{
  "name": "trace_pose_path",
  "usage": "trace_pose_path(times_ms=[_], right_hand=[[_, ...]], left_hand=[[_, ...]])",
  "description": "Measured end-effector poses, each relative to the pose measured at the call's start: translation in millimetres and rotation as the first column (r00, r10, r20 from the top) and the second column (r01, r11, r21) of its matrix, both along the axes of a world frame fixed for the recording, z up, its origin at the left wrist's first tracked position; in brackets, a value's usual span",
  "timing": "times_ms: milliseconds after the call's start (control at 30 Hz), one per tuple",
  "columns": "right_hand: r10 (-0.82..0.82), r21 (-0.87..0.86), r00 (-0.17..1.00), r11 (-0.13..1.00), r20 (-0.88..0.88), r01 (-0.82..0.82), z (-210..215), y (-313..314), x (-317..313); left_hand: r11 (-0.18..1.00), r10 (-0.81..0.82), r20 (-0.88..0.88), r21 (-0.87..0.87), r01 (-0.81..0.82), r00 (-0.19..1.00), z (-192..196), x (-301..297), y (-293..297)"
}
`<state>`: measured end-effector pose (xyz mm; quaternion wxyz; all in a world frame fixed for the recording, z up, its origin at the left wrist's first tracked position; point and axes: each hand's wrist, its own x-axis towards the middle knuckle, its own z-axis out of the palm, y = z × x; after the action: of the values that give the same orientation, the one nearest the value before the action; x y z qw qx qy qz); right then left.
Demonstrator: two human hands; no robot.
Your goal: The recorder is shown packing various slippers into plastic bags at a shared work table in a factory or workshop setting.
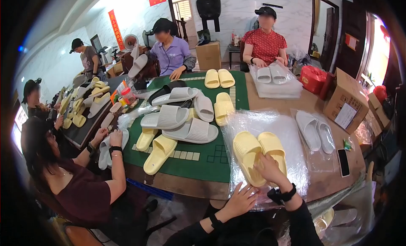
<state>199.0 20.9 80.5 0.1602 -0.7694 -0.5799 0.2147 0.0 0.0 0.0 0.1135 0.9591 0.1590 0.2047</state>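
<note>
A pair of pale yellow slippers [246, 147] rests side by side on a stack of clear plastic bags [292, 138] in front of me. My right hand [270, 170] grips the pair where the two inner edges meet, its fingers reaching over the right slipper. By the near edge of the bags lies my left hand [241, 201], fingers stretched out and apart, with nothing held in it. Its fingertips are close to the heel of the left slipper; whether they touch it I cannot tell.
Grey and yellow slippers [190, 129] are heaped on a green mat [207, 172] to my left. To the right are bagged grey slippers [309, 131], a phone [344, 162] and a cardboard box [347, 102]. Several co-workers sit or stand around, one across handling bagged slippers [271, 73].
</note>
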Motion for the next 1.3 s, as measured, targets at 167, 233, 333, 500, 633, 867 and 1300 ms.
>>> trace_pose_path(times_ms=[167,233,333,500,633,867,1300], right_hand=[[0.035,0.477,0.967,0.874,-0.251,0.092,46,-59,-23],[-0.008,0.512,0.961,0.845,-0.275,0.153,49,-84,-29],[-0.057,0.521,0.940,0.820,-0.337,0.236,63,-112,-35],[-0.045,0.433,0.976,0.891,-0.212,0.135,33,-125,-25],[0.134,0.201,0.969,0.975,-0.206,-0.092,8,-118,-11],[0.003,0.105,1.000,0.994,-0.016,-0.001,-15,-92,-11],[-0.117,0.281,0.993,0.954,0.034,0.103,-21,-94,-17]], left_hand=[[1.000,0.002,0.145,-0.007,-0.001,0.989,4,1,-1],[0.999,-0.014,0.057,-0.036,0.016,0.998,18,0,5],[0.999,-0.017,-0.058,-0.047,0.014,0.998,22,3,11],[0.997,0.004,-0.168,0.080,0.009,0.986,14,6,21],[0.997,0.005,-0.122,0.080,0.004,0.993,14,5,18],[0.994,0.050,0.003,0.095,-0.050,0.999,11,9,16],[0.995,0.061,-0.090,0.087,-0.053,0.994,11,8,17]])
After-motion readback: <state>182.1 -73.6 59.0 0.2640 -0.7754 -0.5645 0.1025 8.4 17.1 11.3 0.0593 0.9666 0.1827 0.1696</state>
